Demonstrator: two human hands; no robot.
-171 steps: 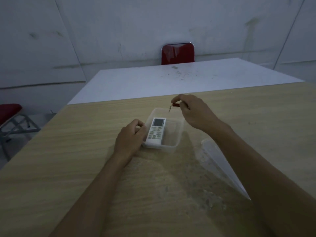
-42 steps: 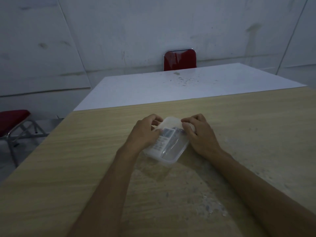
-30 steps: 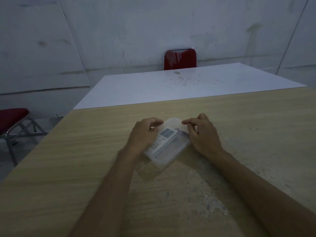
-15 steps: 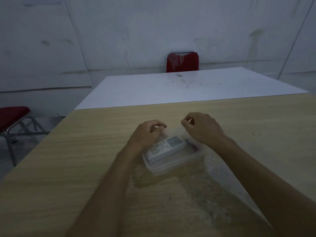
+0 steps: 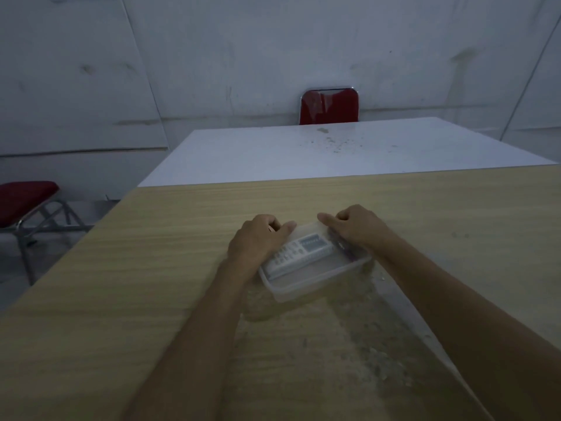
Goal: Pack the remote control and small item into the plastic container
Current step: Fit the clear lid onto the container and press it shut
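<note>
A clear plastic container (image 5: 306, 288) sits slantwise on the wooden table (image 5: 151, 284). Inside lies a white remote control (image 5: 299, 252), buttons up, and a small dark item (image 5: 344, 247) beside it at the right wall. A clear lid seems to lie over the top. My left hand (image 5: 258, 241) curls over the container's far left corner. My right hand (image 5: 355, 226) presses on its far right corner. The hands partly hide both corners.
A white table (image 5: 303, 150) adjoins the wooden one at the far side. A red chair (image 5: 329, 106) stands behind it against the wall. Another red chair (image 5: 24, 199) stands off the table's left edge. The wood near me looks scuffed and pale.
The lid went on the container after the small item was dropped in. The container then turned slantwise. Both hands have come down from just above it onto its far corners.
</note>
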